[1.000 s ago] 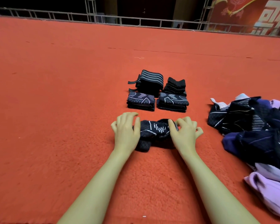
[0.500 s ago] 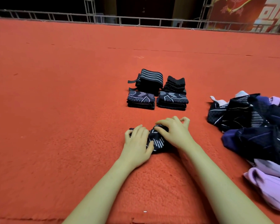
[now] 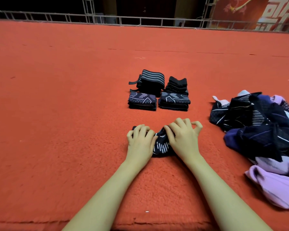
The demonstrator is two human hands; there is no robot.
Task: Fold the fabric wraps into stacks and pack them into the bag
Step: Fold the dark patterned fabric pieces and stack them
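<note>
— What is the person working on at this moment?

— Both hands are bearing down on a dark patterned wrap (image 3: pixel 160 145) lying on the red carpet (image 3: pixel 57 130), near the body and just this side of four folded stacks (image 3: pixel 158 93). It looks like a fold being pressed flat.

— How should that fold be done well?

— Probably by lining the edges up before flattening, so the piece is matching the stacks beyond — then smoothing outward from the middle, since soft knit is likely bunching under the palms.

— And the fingers?

— The left hand (image 3: pixel 140 144) is lying over the wrap's left end, fingers curled and close together, tips digging into the cloth. The right hand (image 3: pixel 183 139) is covering the right end, fingers bent and pinching the fabric — the little finger is lifting clear.

— What else is waiting?

— A loose pile of unfolded wraps (image 3: pixel 260 130) is sitting to the right; no bag is showing.
</note>
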